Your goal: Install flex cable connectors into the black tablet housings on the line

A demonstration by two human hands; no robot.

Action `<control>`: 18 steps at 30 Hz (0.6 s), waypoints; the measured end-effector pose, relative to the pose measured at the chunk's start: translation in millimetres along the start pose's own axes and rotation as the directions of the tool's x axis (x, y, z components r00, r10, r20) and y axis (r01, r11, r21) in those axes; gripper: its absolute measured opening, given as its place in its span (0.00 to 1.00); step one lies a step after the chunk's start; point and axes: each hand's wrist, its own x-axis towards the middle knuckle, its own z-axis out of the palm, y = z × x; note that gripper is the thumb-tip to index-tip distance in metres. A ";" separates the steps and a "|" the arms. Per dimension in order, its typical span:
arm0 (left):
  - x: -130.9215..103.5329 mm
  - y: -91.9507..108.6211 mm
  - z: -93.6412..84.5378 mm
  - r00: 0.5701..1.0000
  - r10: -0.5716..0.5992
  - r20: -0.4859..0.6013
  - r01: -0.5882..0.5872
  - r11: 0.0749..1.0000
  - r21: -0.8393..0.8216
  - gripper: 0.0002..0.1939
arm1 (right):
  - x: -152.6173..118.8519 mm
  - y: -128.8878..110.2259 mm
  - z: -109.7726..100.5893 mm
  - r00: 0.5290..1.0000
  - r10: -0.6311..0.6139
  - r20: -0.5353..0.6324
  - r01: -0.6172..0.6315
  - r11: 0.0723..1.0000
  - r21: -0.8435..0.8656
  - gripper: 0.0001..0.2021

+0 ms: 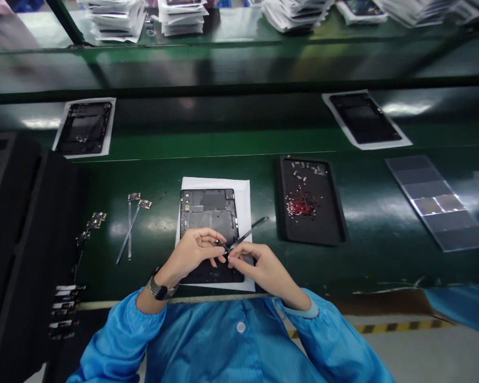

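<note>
My left hand (201, 247) pinches a small circuit board (220, 244) between thumb and fingers. A flat dark ribbon cable (250, 230) slants up and right from beside it, past the fingers of my right hand (259, 264). My right thumb and forefinger are closed together right at the board; what sits between them is too small to make out. Both hands are over the lower half of a black tablet housing (209, 218), which lies open side up on a white sheet (243, 205).
Two boards with ribbon cables (130, 234) lie to the left, near more small boards (96, 219). On the right are a black tray (331, 213) of small red parts and a clear plastic sheet (439, 205). Two housings (83, 127) (363, 118) lie behind; a black box (19, 239) borders the left.
</note>
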 end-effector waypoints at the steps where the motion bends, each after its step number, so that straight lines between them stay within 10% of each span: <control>1: 0.4 -0.2 0.6 1.000 -0.011 0.005 0.011 1.000 0.006 0.15 | 0.1 -0.1 0.2 1.000 0.004 -0.007 -0.004 1.000 0.000 0.09; 18: -0.7 0.5 1.0 0.994 -0.037 -0.105 0.053 0.986 0.157 0.17 | -1.7 -2.6 4.4 0.997 0.065 -0.048 -0.061 0.996 0.068 0.07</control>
